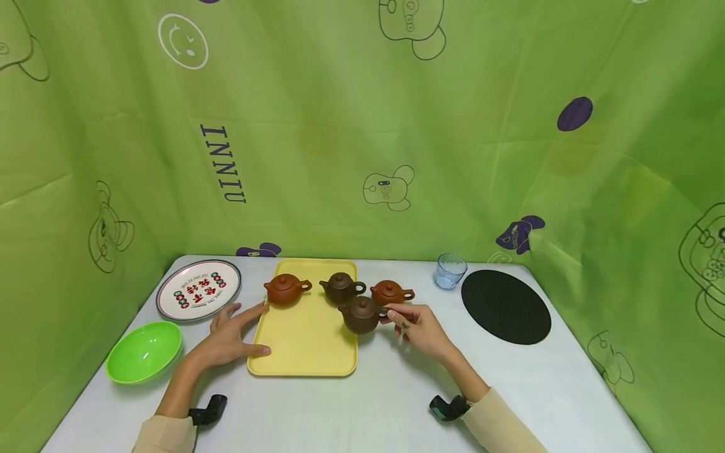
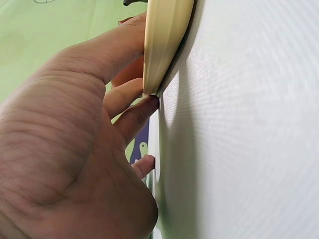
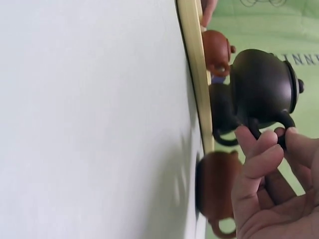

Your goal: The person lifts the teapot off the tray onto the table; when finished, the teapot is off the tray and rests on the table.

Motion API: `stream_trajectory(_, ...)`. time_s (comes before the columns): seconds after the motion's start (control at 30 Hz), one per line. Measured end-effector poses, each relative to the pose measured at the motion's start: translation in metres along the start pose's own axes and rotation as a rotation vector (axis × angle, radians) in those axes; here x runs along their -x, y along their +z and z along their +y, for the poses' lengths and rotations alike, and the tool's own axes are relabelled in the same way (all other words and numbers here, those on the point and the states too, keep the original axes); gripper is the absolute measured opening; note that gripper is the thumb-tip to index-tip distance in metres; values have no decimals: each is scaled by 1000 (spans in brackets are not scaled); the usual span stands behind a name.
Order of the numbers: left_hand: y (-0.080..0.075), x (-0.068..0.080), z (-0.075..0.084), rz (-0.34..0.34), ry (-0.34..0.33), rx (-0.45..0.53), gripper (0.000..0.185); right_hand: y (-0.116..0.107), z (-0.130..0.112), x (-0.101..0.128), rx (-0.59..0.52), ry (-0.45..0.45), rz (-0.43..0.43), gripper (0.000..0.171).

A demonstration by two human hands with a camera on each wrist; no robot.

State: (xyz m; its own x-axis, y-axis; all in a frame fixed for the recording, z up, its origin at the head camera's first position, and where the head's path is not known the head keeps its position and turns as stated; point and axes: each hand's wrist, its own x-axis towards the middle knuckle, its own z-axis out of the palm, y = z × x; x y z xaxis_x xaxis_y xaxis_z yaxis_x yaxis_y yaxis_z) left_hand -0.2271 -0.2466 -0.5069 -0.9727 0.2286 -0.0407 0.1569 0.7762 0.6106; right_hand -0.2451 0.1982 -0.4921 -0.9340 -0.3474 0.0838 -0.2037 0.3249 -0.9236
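Observation:
My right hand [image 1: 421, 330] pinches the handle of a dark brown teapot [image 1: 361, 316], held raised over the right edge of a yellow tray [image 1: 306, 349]. In the right wrist view this teapot [image 3: 261, 82] is upright, its lid on. At the tray's left edge, my left hand [image 1: 226, 340] touches the rim with spread fingers and thumb; the left wrist view shows the thumb over the rim [image 2: 164, 45]. A reddish-brown teapot [image 1: 284, 290] and another dark brown teapot [image 1: 340, 288] stand on the tray. A second reddish-brown teapot [image 1: 389, 291] sits on the table, right of the tray.
A patterned white plate [image 1: 198, 289] and a green bowl [image 1: 144, 352] stand to the left. At the right are a blue glass [image 1: 450, 272] and a round black mat [image 1: 506, 307]. Green curtains [image 1: 317, 157] enclose the white table [image 1: 317, 412] at the back and sides.

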Motion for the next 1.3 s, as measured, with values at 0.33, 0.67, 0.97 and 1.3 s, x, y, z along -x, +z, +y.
stream_trajectory(0.33, 0, 0, 0, -13, -19, 5, 101, -27, 12, 15, -3, 30, 2, 37)
stream_trajectory(0.67, -2, 1, 1, -13, -11, 1, 100, -58, 30, 31, -4, 31, 41, 36)
stream_trajectory(0.97, -1, 1, 1, -11, -5, 3, 100, -88, 46, 44, 20, 2, 82, 34)
stream_trajectory(1.3, -1, 0, 0, -12, -15, -3, 100, -110, 55, 52, 19, 91, 183, 39)
